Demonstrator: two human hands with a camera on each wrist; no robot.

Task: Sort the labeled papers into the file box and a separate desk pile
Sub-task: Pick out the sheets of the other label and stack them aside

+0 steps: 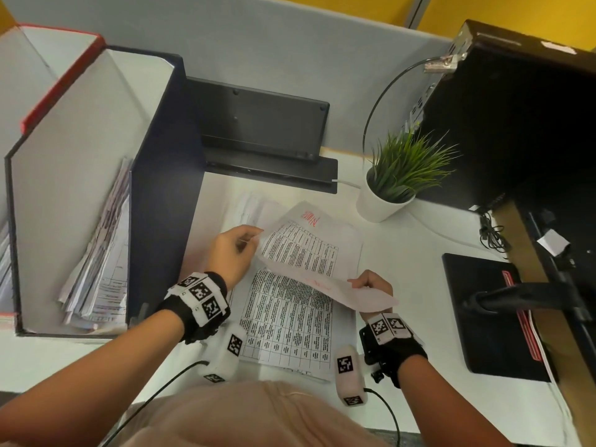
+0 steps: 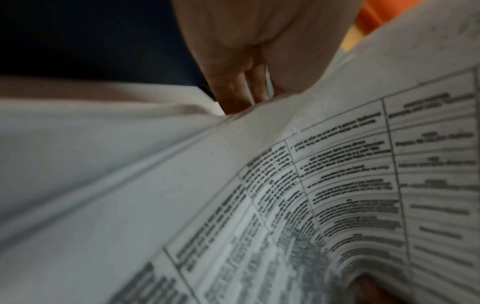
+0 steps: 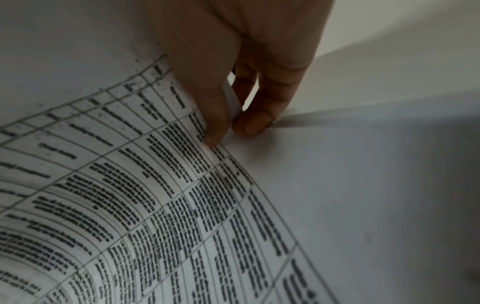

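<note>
File box [image 1: 96, 195] left of desk pile [image 1: 287, 321].

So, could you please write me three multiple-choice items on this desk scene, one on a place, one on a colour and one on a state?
1. Where does the file box stand?
A. left of the paper stack
B. right of the potted plant
C. on the black computer case

2. What colour is the handwritten label on the lifted sheet?
A. blue
B. red
C. green

3. How is the lifted sheet held?
A. flat on the desk, untouched
B. by one hand only
C. by both hands, curved above the stack

Answers:
1. A: the head view shows it left of the paper stack, with papers already leaning inside.
2. B: red writing marks the sheet's far edge.
3. C: the left hand pinches one edge and the right hand the other, and the sheet bows between them.
</note>
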